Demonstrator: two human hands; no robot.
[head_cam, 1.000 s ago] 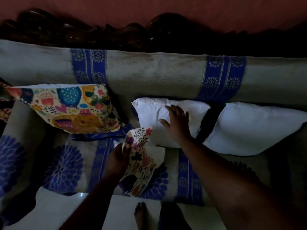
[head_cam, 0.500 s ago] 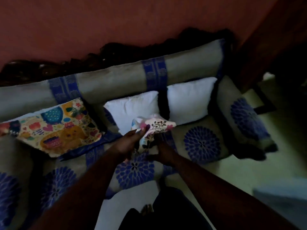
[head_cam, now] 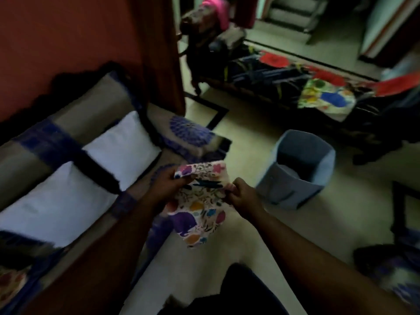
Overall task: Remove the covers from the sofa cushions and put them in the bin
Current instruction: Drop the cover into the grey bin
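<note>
- Floral cushion cover [head_cam: 200, 201]: held in the air between sofa [head_cam: 34, 155] and bin [head_cam: 297, 169]; no legible writing.
- Left hand [head_cam: 169, 183]: fingers pinch the cover's upper left edge.
- Right hand [head_cam: 243, 195]: fingers pinch its right edge.
- Two bare white cushions [head_cam: 122, 146]: on the sofa.

Both hands held a floral cushion cover [head_cam: 200, 201] off the sofa [head_cam: 75, 110]: left hand [head_cam: 168, 185] gripped its top edge, right hand [head_cam: 241, 196] pinched the right edge. Two bare white cushions [head_cam: 123, 144] leaned on the sofa back. Blue bin [head_cam: 295, 169] stood on the floor [head_cam: 250, 137], near the right hand. View blurred, dim.
</note>
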